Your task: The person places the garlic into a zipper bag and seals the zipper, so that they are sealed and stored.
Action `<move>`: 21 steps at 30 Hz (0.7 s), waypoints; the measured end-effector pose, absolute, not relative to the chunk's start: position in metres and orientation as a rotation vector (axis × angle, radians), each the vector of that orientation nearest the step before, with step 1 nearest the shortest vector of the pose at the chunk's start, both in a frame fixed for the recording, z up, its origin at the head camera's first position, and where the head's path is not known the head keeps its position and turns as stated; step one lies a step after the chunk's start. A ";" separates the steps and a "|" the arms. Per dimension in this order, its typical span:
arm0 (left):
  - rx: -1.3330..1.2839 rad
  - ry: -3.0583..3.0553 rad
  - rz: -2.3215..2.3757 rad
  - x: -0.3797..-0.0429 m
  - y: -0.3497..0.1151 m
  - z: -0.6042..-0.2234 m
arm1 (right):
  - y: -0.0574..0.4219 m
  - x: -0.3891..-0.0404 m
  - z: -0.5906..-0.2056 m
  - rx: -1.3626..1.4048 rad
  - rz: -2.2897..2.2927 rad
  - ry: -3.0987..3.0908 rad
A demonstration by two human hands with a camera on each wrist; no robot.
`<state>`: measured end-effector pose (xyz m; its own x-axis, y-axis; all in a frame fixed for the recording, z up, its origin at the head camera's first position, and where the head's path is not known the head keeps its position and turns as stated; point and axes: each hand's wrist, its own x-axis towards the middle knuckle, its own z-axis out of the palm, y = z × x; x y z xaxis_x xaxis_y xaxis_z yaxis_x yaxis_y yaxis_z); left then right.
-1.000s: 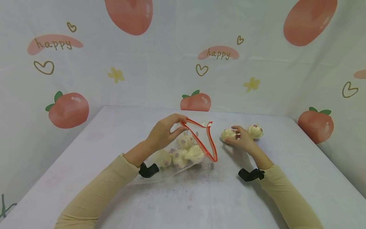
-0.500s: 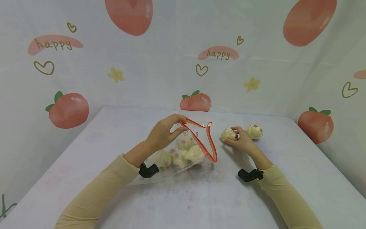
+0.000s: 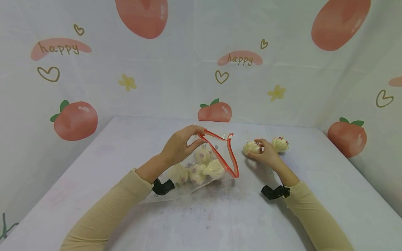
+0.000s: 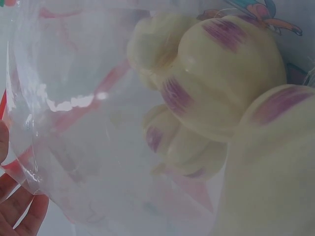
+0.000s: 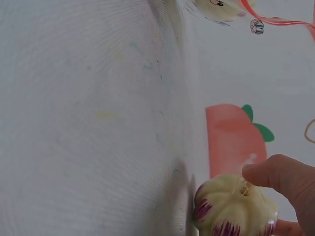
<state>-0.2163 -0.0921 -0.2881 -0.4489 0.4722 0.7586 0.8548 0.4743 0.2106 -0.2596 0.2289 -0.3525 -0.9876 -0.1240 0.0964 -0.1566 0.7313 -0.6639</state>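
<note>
My left hand [image 3: 180, 144] pinches the red-edged rim of a clear zip bag [image 3: 233, 160], whose mouth gapes toward the right. Inside lie several cream garlic bulbs [image 3: 197, 173] with purple patches; the left wrist view shows these bulbs [image 4: 231, 73] close up through the plastic. To the right of the bag, my right hand [image 3: 267, 153] grips another garlic bulb [image 3: 252, 147] between thumb and fingers. In the right wrist view the thumb presses near the root tuft of that bulb [image 5: 236, 206]. One more garlic bulb [image 3: 280, 144] rests on the table just behind the right hand.
A pale cloth covers the table [image 3: 201, 223]. Behind it hangs a white backdrop [image 3: 176, 76] printed with peaches, hearts and flowers. Each wrist carries a black camera mount, the left mount [image 3: 163, 187] overlapping the bag's lower part and the right mount [image 3: 274, 192] over the table.
</note>
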 end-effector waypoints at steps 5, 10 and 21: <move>-1.099 -2.094 -0.787 -0.217 -0.092 -0.288 | 0.229 -0.258 -0.350 0.230 1.131 -2.892; -1.102 -2.096 -0.788 -0.218 -0.092 -0.289 | 0.230 -0.256 -0.346 0.235 1.183 -2.883; -1.096 -2.105 -0.793 -0.216 -0.092 -0.287 | 0.230 -0.248 -0.333 0.222 1.236 -2.880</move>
